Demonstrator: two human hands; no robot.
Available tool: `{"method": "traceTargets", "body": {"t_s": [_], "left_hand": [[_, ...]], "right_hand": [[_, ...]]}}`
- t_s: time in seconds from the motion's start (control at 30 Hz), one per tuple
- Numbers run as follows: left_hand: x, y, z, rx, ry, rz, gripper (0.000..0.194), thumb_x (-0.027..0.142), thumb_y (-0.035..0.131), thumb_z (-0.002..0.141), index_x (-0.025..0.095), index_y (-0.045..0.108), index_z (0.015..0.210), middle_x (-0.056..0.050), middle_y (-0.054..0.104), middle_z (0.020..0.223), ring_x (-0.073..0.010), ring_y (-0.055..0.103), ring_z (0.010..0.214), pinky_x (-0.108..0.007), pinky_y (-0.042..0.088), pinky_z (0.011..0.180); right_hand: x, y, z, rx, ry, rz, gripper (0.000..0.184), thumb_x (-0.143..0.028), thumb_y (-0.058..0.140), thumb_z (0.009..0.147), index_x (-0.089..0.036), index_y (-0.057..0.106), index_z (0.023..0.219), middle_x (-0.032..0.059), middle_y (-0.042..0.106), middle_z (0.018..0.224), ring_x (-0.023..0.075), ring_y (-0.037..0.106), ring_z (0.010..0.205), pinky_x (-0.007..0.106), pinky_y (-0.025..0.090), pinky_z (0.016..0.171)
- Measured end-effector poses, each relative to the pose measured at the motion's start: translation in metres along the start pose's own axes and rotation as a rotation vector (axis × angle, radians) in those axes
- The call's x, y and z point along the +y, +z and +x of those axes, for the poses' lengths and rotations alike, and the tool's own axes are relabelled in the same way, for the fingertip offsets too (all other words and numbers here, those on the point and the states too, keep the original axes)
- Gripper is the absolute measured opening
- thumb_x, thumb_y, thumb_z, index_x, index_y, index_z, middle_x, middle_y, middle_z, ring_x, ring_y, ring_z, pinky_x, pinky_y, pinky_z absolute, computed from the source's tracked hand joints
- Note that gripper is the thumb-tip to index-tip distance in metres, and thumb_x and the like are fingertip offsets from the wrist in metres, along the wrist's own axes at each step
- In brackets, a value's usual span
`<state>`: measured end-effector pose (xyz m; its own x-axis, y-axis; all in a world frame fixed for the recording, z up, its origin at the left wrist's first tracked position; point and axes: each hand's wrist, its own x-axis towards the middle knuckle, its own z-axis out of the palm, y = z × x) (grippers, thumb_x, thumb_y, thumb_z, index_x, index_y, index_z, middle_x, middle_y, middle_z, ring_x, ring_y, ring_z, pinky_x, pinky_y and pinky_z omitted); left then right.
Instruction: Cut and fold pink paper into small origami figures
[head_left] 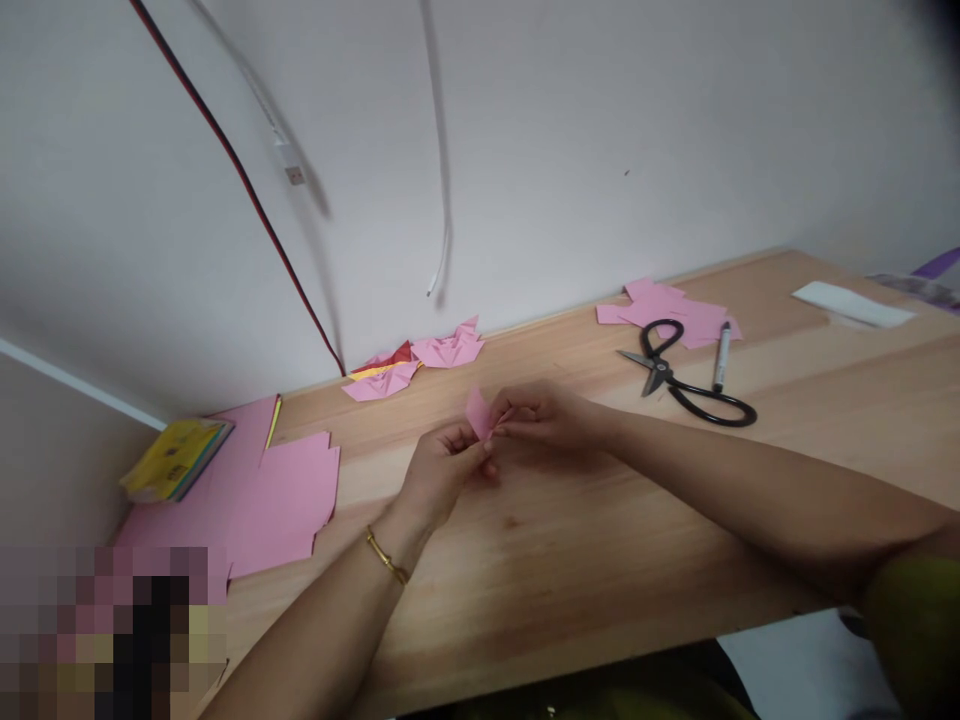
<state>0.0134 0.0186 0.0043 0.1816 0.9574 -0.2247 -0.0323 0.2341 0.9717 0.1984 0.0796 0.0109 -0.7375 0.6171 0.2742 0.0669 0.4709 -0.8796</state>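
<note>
A small piece of pink paper [478, 413] is pinched between my two hands above the wooden table, near its middle. My left hand [450, 455] grips its lower left part between thumb and fingers. On the other side my right hand [541, 415] holds the paper with its fingers curled. Part of the paper is hidden behind the fingers, so its folds cannot be made out fully. Behind the hands, near the wall, lie folded pink paper shapes [450, 347], with a red and yellow piece [382, 362] among them.
Black-handled scissors [660, 372] and a marker [722, 358] lie to the right, beside pink paper cutouts [694, 312]. Large pink sheets [285, 495], a yellow pencil [274, 422] and a yellow packet [174, 458] are at the left. A white strip [853, 303] lies far right. Cables [442, 170] hang along the wall.
</note>
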Motion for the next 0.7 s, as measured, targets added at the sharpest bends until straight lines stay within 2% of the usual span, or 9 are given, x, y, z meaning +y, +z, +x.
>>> {"method": "traceTargets", "body": {"t_s": [0.23,0.47,0.7], "left_hand": [[-0.0019,-0.0006,0.0,0.008,0.002,-0.015,0.017,0.029,0.069,0.071,0.014,0.062,0.068,0.0,0.062,0.055,-0.01,0.054,0.051,-0.021,0.04,0.055],[-0.002,-0.0003,0.0002,0.026,0.008,-0.059,0.015,0.025,0.07,0.07,0.014,0.061,0.066,0.001,0.061,0.053,-0.0097,0.054,0.049,-0.021,0.04,0.053],[-0.0018,-0.0004,0.0012,0.063,0.014,-0.082,0.014,0.023,0.071,0.068,0.013,0.061,0.066,0.001,0.06,0.053,-0.009,0.053,0.048,-0.021,0.039,0.052]], "right_hand": [[0.005,0.0008,-0.0008,0.046,0.106,0.0,0.013,-0.026,0.059,0.081,-0.015,0.06,0.086,0.0033,0.066,0.085,0.0133,0.061,0.077,0.026,0.047,0.067],[0.0024,0.0032,0.0016,0.111,0.161,-0.019,0.01,-0.025,0.061,0.078,-0.015,0.06,0.08,0.0025,0.065,0.081,0.0137,0.059,0.075,0.026,0.045,0.065],[0.0056,0.0032,0.0025,0.119,0.168,0.07,0.015,-0.03,0.061,0.078,-0.016,0.06,0.08,0.0019,0.063,0.08,0.0138,0.058,0.075,0.026,0.044,0.067]]}}
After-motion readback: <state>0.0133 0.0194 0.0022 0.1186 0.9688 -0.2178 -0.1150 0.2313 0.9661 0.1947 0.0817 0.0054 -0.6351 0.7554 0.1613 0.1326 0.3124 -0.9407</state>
